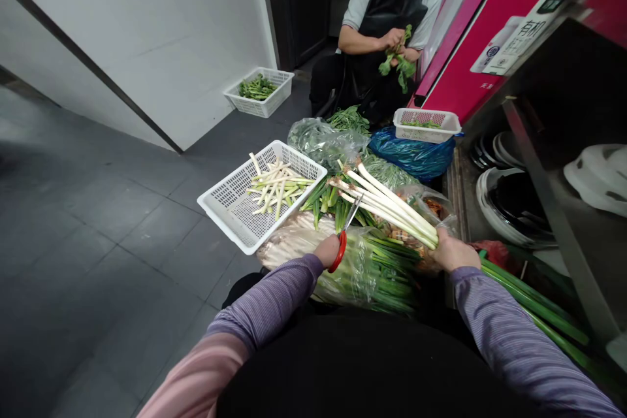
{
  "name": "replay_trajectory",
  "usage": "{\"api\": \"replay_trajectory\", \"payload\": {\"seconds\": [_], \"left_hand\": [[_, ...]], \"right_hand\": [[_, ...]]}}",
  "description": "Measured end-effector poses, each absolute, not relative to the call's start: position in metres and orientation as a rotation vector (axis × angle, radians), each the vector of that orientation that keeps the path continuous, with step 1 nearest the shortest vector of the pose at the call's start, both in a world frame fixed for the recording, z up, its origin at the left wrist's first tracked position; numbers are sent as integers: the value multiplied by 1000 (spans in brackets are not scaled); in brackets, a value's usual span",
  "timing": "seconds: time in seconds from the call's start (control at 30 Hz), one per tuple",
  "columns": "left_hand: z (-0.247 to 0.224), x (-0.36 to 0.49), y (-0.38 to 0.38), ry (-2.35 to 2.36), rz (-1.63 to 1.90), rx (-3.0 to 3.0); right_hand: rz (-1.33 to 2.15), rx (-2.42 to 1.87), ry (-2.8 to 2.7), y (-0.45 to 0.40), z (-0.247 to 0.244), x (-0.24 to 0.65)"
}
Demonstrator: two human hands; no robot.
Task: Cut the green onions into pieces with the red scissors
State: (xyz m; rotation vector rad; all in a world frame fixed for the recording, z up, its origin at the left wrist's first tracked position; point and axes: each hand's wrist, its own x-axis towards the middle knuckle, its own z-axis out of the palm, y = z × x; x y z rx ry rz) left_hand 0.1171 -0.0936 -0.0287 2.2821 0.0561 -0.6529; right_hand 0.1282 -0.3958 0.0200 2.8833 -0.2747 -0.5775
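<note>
My left hand grips the red-handled scissors, whose blades point up toward a bunch of long green onions. That bunch is in my right hand, fingers wrapped round the stalks, white root ends toward the upper left and green tops trailing behind to the lower right. Beneath lies a clear plastic bag of more green onions. Left of it a white perforated basket contains cut white and pale green stalk pieces. Cut green leaves lie between basket and bunch.
Across from me a person handles a leafy green stem. A smaller white basket of greens sits by the wall. Another basket rests on a blue plastic bag. At right a metal shelf holds stacked plates.
</note>
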Motion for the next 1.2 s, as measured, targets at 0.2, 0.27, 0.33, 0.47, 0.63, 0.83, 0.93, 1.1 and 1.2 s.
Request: {"api": "replay_trajectory", "payload": {"seconds": [0.2, 0.27, 0.33, 0.47, 0.63, 0.83, 0.93, 1.1, 1.2], "left_hand": [[-26, 110, -97, 66, -672, 2303], [-25, 108, -97, 82, -678, 2311], [-23, 107, -97, 108, -678, 2308], [-19, 112, -98, 96, -643, 2289], [-16, 120, -99, 83, -628, 2264], [-17, 115, -100, -56, -581, 2261], [-18, 115, -100, -95, -607, 2315], [-15, 119, -100, -123, -728, 2406], [-14, 119, -100, -155, -731, 2432]], "right_hand": [[-546, 2910, -283, -400, 13, 129], [-538, 2919, -287, -402, 10, 130], [-526, 2921, -299, -404, 7, 130], [-520, 2914, -297, -405, 5, 130], [-580, 2894, -289, -399, 10, 128], [-616, 2873, -330, -399, 17, 126], [-615, 2861, -324, -400, 18, 125], [-626, 2853, -309, -399, 17, 123], [-626, 2853, -300, -399, 17, 123]]}}
